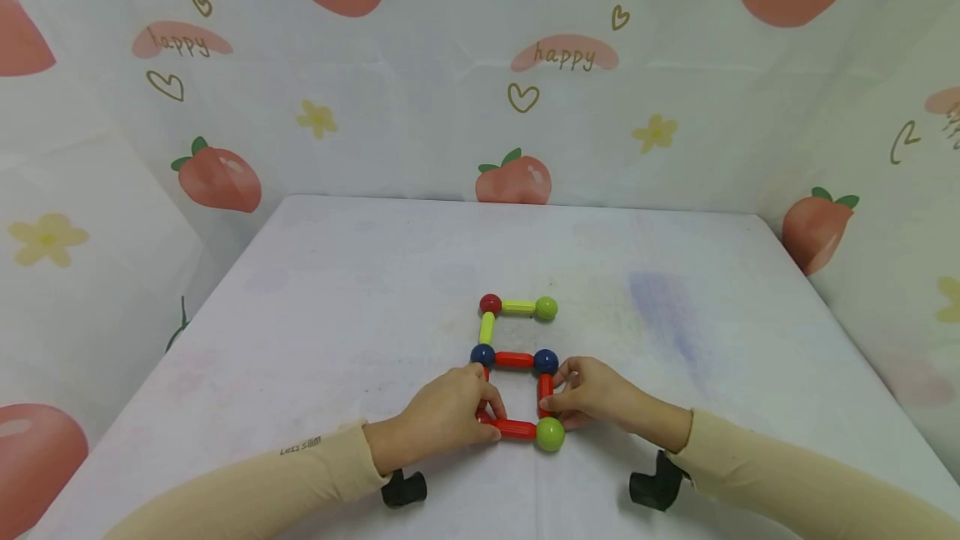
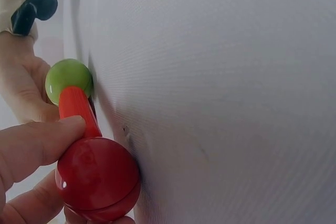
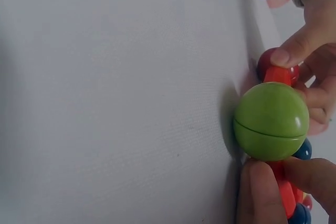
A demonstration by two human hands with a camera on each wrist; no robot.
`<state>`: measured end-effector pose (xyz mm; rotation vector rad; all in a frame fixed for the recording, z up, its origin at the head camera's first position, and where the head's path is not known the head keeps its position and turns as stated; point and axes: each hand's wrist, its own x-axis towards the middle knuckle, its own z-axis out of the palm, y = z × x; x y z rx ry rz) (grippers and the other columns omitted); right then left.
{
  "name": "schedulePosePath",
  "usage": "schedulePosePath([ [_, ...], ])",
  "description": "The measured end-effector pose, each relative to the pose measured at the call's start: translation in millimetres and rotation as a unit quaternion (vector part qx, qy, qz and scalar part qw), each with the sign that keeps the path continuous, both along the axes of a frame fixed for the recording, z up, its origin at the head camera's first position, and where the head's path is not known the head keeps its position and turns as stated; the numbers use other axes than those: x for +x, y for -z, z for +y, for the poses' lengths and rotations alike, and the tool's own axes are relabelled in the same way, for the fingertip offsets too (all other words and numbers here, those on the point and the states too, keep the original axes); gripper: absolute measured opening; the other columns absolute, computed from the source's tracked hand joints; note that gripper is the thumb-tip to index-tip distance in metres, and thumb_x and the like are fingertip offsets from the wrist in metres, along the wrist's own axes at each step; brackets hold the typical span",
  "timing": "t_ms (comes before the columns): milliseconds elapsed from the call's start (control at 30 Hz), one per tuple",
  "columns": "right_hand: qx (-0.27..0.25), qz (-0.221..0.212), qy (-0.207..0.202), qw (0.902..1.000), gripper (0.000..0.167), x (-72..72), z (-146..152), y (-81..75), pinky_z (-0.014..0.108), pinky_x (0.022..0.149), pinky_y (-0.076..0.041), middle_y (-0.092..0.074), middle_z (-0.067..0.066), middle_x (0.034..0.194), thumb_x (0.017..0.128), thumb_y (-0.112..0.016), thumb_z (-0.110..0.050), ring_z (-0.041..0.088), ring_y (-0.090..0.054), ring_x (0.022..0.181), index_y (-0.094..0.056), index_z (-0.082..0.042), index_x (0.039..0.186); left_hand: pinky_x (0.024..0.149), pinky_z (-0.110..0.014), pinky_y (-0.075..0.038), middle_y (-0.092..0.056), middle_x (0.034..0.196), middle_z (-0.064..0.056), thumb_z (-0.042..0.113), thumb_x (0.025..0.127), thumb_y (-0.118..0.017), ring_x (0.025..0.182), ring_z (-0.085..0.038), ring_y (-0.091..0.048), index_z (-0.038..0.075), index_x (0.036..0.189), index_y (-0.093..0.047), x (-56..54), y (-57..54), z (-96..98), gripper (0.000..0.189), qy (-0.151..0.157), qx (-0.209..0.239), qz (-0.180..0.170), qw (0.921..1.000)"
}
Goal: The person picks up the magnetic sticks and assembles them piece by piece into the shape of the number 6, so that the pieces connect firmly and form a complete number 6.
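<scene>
A flat figure of magnetic rods and balls lies on the table. My left hand (image 1: 450,407) grips the lower left corner, its thumb at the joint of a red ball (image 2: 100,177) and the bottom red rod (image 1: 516,429); fingers curl around the ball. At that rod's other end sits a green ball (image 1: 550,434). My right hand (image 1: 596,394) pinches the right-side red rod (image 1: 546,388) just above this ball. Another red rod (image 1: 514,360) joins two blue balls, the left one (image 1: 483,355) and the right one (image 1: 546,362). The left-side red rod is mostly hidden by my left hand.
Beyond the square, a yellow-green rod (image 1: 487,328) runs up to a dark red ball (image 1: 491,304). From there a second yellow-green rod (image 1: 518,307) leads to another green ball (image 1: 547,307). A fruit-printed cloth (image 1: 420,107) hangs behind the white table (image 1: 360,273).
</scene>
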<state>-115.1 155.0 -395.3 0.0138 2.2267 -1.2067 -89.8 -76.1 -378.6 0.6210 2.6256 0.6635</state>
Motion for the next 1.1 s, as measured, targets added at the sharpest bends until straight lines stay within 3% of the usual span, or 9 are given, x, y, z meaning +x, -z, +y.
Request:
schedulePosePath([
  [567,-0.066,-0.036,-0.006,0.9972,0.026,-4.0,5.9,-2.2,0.02,0.062,-0.058,-0.071,0.004,0.079,0.091,-0.074,-0.006,0.006,-0.067,0.06,-0.054,0.002,0.106,0.059,-0.018,-0.043,-0.05,0.081,0.005,0.019,0.079,-0.088,0.071,-0.007,-0.048,0.018,0.09,-0.08,-0.2,-1.4,1.4,0.014,0.002,-0.006,0.002,1.0],
  [1100,-0.032,-0.039,-0.008,0.9987,0.026,-3.2,3.7,-5.5,0.019,0.061,-0.057,-0.066,0.001,0.072,0.09,-0.077,-0.009,0.006,-0.065,0.057,-0.056,-0.001,0.103,0.059,-0.018,-0.042,-0.051,0.081,0.005,0.019,0.079,-0.088,0.071,-0.006,-0.048,0.018,0.09,-0.08,-1.2,-0.2,0.3,0.013,0.007,-0.004,0.007,0.9999],
])
